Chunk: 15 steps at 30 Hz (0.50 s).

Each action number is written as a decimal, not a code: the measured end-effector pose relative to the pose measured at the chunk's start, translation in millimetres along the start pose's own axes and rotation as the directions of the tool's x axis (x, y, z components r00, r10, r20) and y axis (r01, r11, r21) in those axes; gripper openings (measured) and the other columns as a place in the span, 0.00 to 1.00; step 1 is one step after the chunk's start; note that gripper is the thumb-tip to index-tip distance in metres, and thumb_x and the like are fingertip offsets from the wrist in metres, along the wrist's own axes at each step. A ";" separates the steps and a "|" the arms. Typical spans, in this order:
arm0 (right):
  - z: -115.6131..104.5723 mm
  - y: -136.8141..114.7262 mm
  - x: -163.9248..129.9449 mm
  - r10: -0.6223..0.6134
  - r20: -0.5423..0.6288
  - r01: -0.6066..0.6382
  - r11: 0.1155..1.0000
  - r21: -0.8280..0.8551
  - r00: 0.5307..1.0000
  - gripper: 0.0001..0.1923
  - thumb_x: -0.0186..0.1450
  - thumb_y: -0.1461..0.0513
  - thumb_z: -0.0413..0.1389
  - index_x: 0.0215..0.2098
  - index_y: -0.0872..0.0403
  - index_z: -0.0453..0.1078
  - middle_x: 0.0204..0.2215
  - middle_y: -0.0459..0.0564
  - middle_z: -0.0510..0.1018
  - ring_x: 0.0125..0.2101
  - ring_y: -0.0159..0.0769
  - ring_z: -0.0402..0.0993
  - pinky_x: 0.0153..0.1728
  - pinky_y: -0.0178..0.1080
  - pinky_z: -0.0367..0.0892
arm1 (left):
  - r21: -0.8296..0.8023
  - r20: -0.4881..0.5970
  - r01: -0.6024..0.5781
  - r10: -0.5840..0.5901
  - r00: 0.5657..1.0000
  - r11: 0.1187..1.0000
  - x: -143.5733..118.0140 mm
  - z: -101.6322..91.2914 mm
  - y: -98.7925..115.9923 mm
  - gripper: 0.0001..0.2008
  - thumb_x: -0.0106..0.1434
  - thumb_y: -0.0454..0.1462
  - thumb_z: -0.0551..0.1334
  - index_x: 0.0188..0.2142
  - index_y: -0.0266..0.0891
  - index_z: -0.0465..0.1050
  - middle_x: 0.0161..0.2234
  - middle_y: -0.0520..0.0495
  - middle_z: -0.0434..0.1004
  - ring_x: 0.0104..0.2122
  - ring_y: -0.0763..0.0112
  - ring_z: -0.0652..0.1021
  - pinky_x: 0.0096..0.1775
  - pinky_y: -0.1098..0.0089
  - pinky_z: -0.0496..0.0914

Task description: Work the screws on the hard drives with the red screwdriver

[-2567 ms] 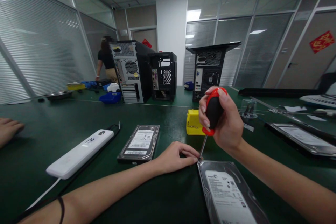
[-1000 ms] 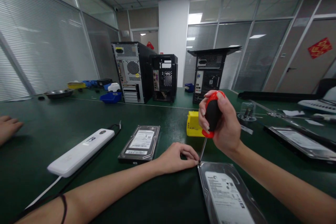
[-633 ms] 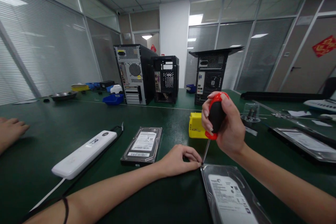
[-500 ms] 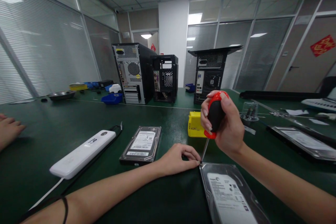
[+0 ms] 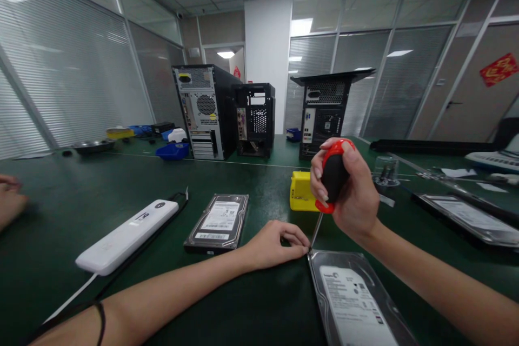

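Note:
In my right hand (image 5: 357, 194) is a screwdriver (image 5: 335, 175) with a red and black handle, fingers wrapped round it. Its thin shaft slants down to the far left corner of a hard drive (image 5: 357, 297) that lies label up on the table. My left hand (image 5: 279, 246) rests at that same corner, thumb and fingertips pinched together by the screwdriver tip. Whatever sits in the pinch is too small and covered to make out. A second hard drive (image 5: 219, 221) lies flat to the left of my left hand. Just behind the screwdriver stands a yellow bin (image 5: 300, 192).
A white power strip (image 5: 130, 235) with cables lies at left, near another person's hand (image 5: 10, 200). Several computer cases, one a silver-backed tower (image 5: 203, 113), stand behind. At right are a clear cup (image 5: 386, 170) and another drive (image 5: 472, 219).
The other person's hand at the left edge has drawn slightly further out of view. My hands, the screwdriver and the drive have hardly moved.

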State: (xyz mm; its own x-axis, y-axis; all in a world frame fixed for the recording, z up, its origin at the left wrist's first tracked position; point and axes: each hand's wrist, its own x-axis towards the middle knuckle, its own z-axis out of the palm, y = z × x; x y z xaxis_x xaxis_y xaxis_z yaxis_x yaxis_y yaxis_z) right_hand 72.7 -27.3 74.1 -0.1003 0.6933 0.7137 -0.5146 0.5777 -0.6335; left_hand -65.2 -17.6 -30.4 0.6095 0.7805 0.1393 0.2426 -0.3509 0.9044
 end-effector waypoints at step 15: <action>-0.8 0.0 0.6 -0.019 0.002 0.020 1.000 -0.005 1.000 0.09 0.66 0.56 0.47 0.36 0.53 0.62 0.22 0.42 0.66 0.13 0.23 0.58 0.13 0.29 0.51 | 0.007 0.004 -0.003 0.003 1.000 1.000 0.4 -0.8 2.0 0.09 0.57 0.35 0.61 0.35 0.32 0.75 0.32 0.44 0.78 0.34 0.69 0.78 0.38 0.73 0.69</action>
State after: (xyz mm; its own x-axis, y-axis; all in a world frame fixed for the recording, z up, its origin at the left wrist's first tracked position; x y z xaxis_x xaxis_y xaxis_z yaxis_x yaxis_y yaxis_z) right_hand 73.4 -26.6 74.3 -0.0923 0.6808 0.7266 -0.5122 0.5933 -0.6210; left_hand -65.1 -17.6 -28.2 0.6132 0.7774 0.1401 0.2465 -0.3568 0.9011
